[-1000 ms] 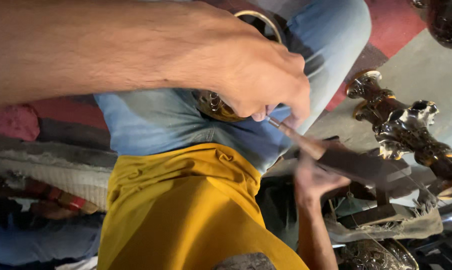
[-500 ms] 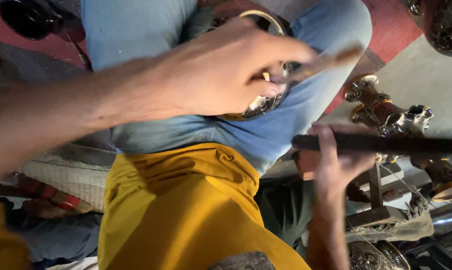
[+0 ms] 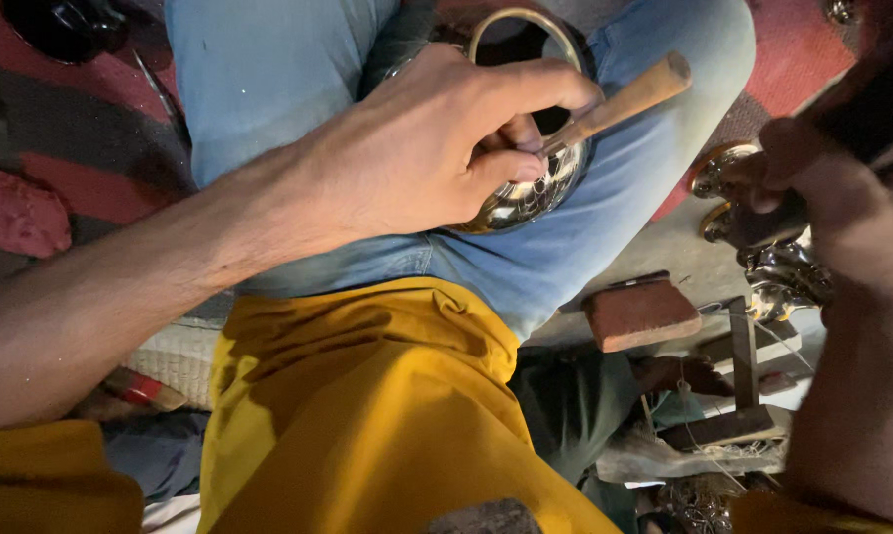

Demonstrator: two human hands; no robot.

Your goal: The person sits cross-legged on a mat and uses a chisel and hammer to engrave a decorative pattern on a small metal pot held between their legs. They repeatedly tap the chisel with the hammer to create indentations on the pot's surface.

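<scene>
A round brass bowl (image 3: 537, 194) with a patterned side rests on my lap, against my blue-jeaned thigh (image 3: 268, 79). My left hand (image 3: 432, 148) lies over it and is closed on a tool with a wooden handle (image 3: 626, 97); the tool's tip is against the bowl and hidden by my fingers. At the right, my right hand (image 3: 812, 193) is raised and blurred. It grips a dark bar-shaped tool (image 3: 877, 99) that reaches to the upper right corner, apart from the bowl.
My yellow shirt (image 3: 367, 415) fills the lower middle. A reddish-brown block (image 3: 639, 311) lies on the floor beside my knee. Ornate brass pieces (image 3: 763, 262) and a dark metal stand (image 3: 738, 381) are at the right. A dark round object (image 3: 61, 25) sits top left on a red mat.
My left hand has shifted lower and left on the bowl, with the wooden handle now pointing up and right. My right hand rose with the dark tool toward the upper right.
</scene>
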